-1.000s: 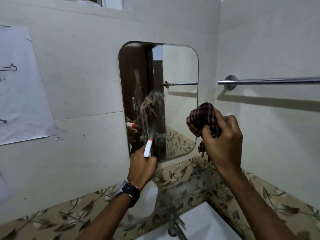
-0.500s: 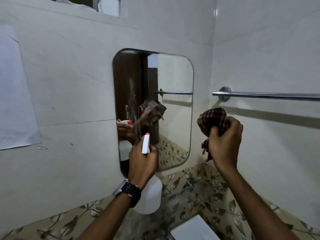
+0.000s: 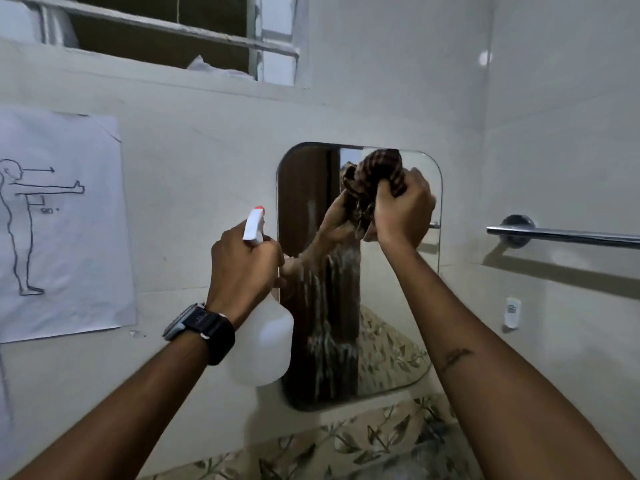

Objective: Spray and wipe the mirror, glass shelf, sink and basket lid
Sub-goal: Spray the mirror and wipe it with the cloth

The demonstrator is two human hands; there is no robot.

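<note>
Pointing: the spray bottle is held upright, its long axis near vertical and slightly leaned; the red-tipped nozzle is aimed up and away toward the wall, just left of the mirror.
Mirror: a tall panel with rounded corners is fixed to the wall, long axis vertical, glass turned toward the person; wet streaks are seen down its middle.
Grip, left: the left hand is wrapped round the bottle's neck; a dark watch is worn on the wrist.
Grip, right: the right hand is clenched on a bunched checked cloth at the mirror's top edge; contact with the glass cannot be told.
Hidden: the bottle's trigger and neck are covered by the fingers; part of the mirror's left edge is covered by the bottle.
Cut off: the towel rail by the right border, the paper sheet with a drawn figure by the left, the window by the top.
Count: one mirror, one bottle, one cloth, two hands, one rail, one watch.
</note>
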